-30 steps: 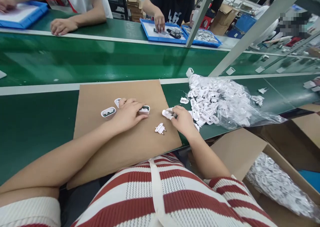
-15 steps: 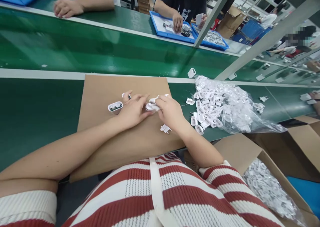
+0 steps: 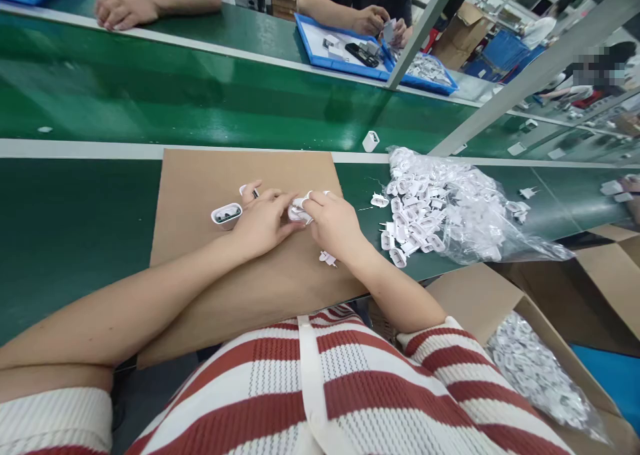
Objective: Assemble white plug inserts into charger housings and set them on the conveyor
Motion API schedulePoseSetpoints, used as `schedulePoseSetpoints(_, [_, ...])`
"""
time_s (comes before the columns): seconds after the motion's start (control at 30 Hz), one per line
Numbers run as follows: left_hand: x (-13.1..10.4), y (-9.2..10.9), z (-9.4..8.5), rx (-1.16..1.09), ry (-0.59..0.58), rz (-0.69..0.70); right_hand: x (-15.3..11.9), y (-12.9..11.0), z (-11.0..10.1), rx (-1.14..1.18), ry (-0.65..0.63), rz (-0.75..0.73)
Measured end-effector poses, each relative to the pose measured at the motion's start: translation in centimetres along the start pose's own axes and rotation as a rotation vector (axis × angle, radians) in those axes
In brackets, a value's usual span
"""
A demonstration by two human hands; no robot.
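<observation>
My left hand is closed, its thumb and fingers gripping a white charger housing above the cardboard sheet. From the other side my right hand is closed over the same housing. A white part shows by its fingertips, but what exactly it pinches is partly hidden. An open white housing with a circuit board inside stands beside my left wrist. Another small white piece shows at my left little finger, mostly covered. A white two-pin plug cap lies below my right hand.
A clear bag of white plug caps spills onto the bench at right. Below it stands an open cardboard box with more white parts. Across the green conveyor belt, a co-worker's hands hold a white part above blue trays.
My right hand has shifted slightly left, and the white part under its fingers is more covered. A white housing on the belt has moved left. The co-worker's hands have come together.
</observation>
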State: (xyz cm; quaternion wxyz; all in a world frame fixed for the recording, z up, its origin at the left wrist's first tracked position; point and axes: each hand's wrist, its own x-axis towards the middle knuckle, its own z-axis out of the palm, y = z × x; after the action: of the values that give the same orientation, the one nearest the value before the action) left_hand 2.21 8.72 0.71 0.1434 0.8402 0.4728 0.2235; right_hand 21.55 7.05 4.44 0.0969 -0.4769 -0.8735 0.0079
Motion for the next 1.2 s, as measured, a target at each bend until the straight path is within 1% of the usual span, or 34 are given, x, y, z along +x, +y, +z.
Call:
schedulePoseSetpoints(0.13, [0.0,0.2,-0.3,0.023,-0.011,0.057,-0.1,-0.2,0.4,-0.004,0.013,0.041])
schedulePoseSetpoints(0.3, [0.2,0.8,-0.8,0.114,-0.026,0.097,0.1,-0.7,0.5,0.075,0.030,0.108])
schedulePoseSetpoints(0.37, [0.2,1.0,-1.0,0.151,-0.036,0.113,0.3,-0.5,0.7,0.131,0.045,0.121])
schedulePoseSetpoints(0.43, [0.5,1.1,-1.1,0.164,-0.054,0.127,0.2,0.7,0.9,0.271,0.070,0.119])
schedulePoseSetpoints(0.5, [1.2,0.9,-1.5,0.159,-0.061,0.130,-0.3,2.8,1.1,0.463,0.119,0.106])
schedulePoseSetpoints(0.53, [1.9,0.5,-1.8,0.156,-0.044,0.118,-0.7,4.2,1.0,0.533,0.151,0.112])
schedulePoseSetpoints(0.57, [2.7,0.0,-2.3,0.159,-0.010,0.090,-1.2,5.7,0.9,0.540,0.208,0.152])
schedulePoseSetpoints(0.6, [3.7,-0.7,-2.9,0.170,0.041,0.039,-1.8,7.2,0.8,0.468,0.257,0.238])
schedulePoseSetpoints(0.63, [4.9,-1.6,-3.5,0.189,0.089,-0.033,-2.5,8.7,0.6,0.343,0.286,0.370])
schedulePoseSetpoints(0.67, [6.2,-2.7,-4.2,0.213,0.128,-0.124,-3.2,10.1,0.5,0.236,0.284,0.489])
schedulePoseSetpoints(0.7, [7.5,-3.9,-4.9,0.238,0.132,-0.228,-3.8,11.2,0.3,0.194,0.290,0.547])
schedulePoseSetpoints(0.77, [9.9,-6.3,-6.0,0.264,0.078,-0.408,-4.7,12.7,0.1,0.152,0.295,0.625])
schedulePoseSetpoints(0.83, [11.6,-8.4,-6.8,0.256,0.036,-0.510,-5.0,13.4,0.2,0.172,0.297,0.661])
schedulePoseSetpoints(0.9, [12.5,-9.9,-7.4,0.235,0.010,-0.570,-5.0,13.7,0.3,0.223,0.285,0.694])
schedulePoseSetpoints(0.93, [12.6,-10.3,-7.7,0.222,-0.010,-0.596,-4.9,13.7,0.3,0.262,0.278,0.709])
schedulePoseSetpoints(1.0, [12.4,-10.6,-8.3,0.204,-0.058,-0.644,-4.9,13.6,0.1,0.359,0.268,0.726])
schedulePoseSetpoints(1.03, [12.0,-10.4,-8.7,0.215,-0.059,-0.660,-5.0,13.4,-0.1,0.403,0.265,0.727])
schedulePoseSetpoints(1.07, [11.5,-10.0,-9.1,0.246,-0.031,-0.655,-5.3,13.0,-0.3,0.477,0.266,0.719])
schedulePoseSetpoints(1.1, [10.8,-9.6,-9.6,0.292,0.025,-0.620,-5.6,12.4,-0.6,0.601,0.271,0.702])
schedulePoseSetpoints(1.13, [10.0,-9.1,-10.0,0.340,0.085,-0.555,-6.0,11.6,-1.0,0.766,0.278,0.679])
schedulePoseSetpoints(1.17, [9.1,-8.6,-10.3,0.380,0.123,-0.458,-6.5,10.7,-1.3,1.001,0.288,0.645])
schedulePoseSetpoints(1.2, [8.1,-8.2,-10.6,0.394,0.104,-0.347,-6.9,9.6,-1.7,1.261,0.295,0.606])
